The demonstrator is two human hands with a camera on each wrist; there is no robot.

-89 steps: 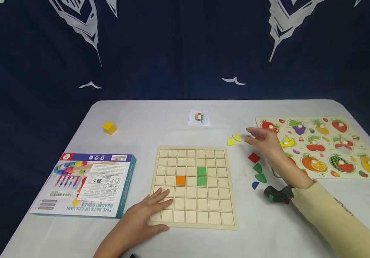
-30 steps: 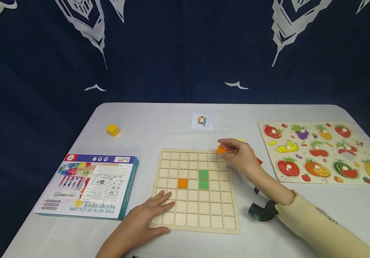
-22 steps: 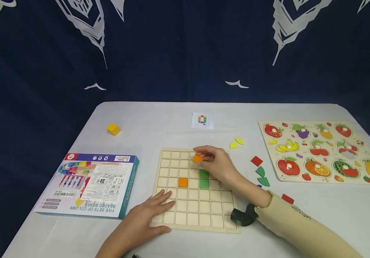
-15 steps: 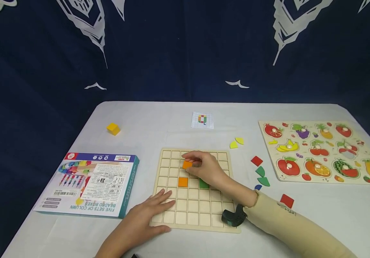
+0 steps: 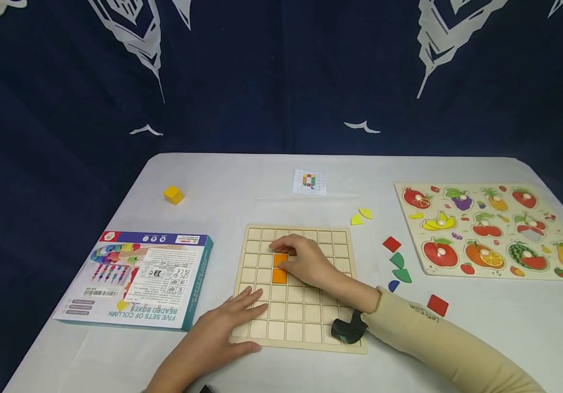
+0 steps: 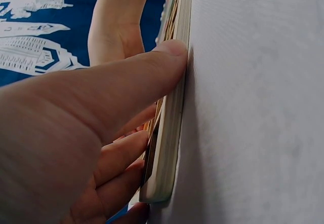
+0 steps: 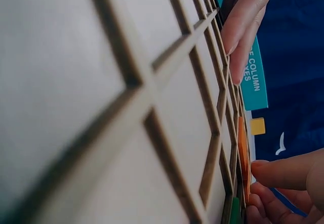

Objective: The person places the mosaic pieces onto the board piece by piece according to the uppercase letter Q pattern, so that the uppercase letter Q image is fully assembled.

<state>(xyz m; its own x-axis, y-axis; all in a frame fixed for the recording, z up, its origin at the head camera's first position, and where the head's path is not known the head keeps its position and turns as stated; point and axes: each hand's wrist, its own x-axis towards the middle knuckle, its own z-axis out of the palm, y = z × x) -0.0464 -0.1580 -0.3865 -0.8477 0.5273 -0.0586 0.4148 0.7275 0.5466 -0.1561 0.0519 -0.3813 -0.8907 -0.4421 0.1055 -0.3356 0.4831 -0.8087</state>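
My right hand [image 5: 306,265] pinches an orange square tile [image 5: 280,258] low over the wooden grid board [image 5: 293,330]. That tile sits directly behind another orange square tile [image 5: 279,276] lying in a cell. In the right wrist view, thumb and fingertips are at the edge of the orange tiles [image 7: 243,150], and a green tile [image 7: 235,211] shows nearby. From the head, the right hand hides most of the green tiles. My left hand [image 5: 215,333] rests with spread fingers on the board's near left corner; its thumb [image 6: 147,72] lies against the board's edge.
Right of the board lie yellow quarter-round pieces [image 5: 357,219], red squares [image 5: 391,244], green leaf-like pieces [image 5: 401,275] and a blue piece [image 5: 393,285]. A fruit puzzle [image 5: 499,262] is at far right, a box [image 5: 129,281] left, a yellow cube [image 5: 173,195] and pattern card [image 5: 309,182] behind.
My right hand went from the loose pieces at the right to the board, bringing an orange square tile leftward and down beside the other orange one. The left hand stayed at its corner.
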